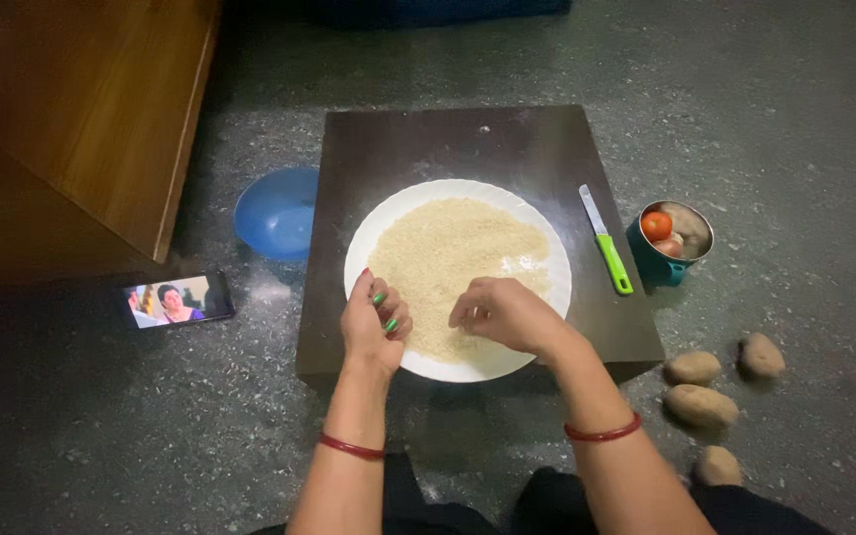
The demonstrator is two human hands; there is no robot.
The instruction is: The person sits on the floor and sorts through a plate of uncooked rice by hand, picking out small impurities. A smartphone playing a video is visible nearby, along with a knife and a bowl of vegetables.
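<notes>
Two hands rest on a white plate (547, 260) of pale grain (453, 260), which sits on a dark low board (468, 144) on the floor. The left hand (375, 325) curls its fingers loosely at the plate's edge. The right hand (507, 312) bunches its fingertips together, pinching into the grain. A green-handled knife (606, 243) lies just beside the plate.

Under your fingers (468, 315) lies a matt, fine-grained heap of pale grain (458, 260), spread on a smooth, glossy white plate (552, 287) that looks like plastic or glazed ware. The plate sits on a dark board (448, 144) with a dull satin sheen. Your knife (604, 241) has a bright metal blade and a glossy green plastic handle. The floor (765, 109) is rough, speckled grey stone. The cabinet (101, 119) is smooth, warm wood.
</notes>
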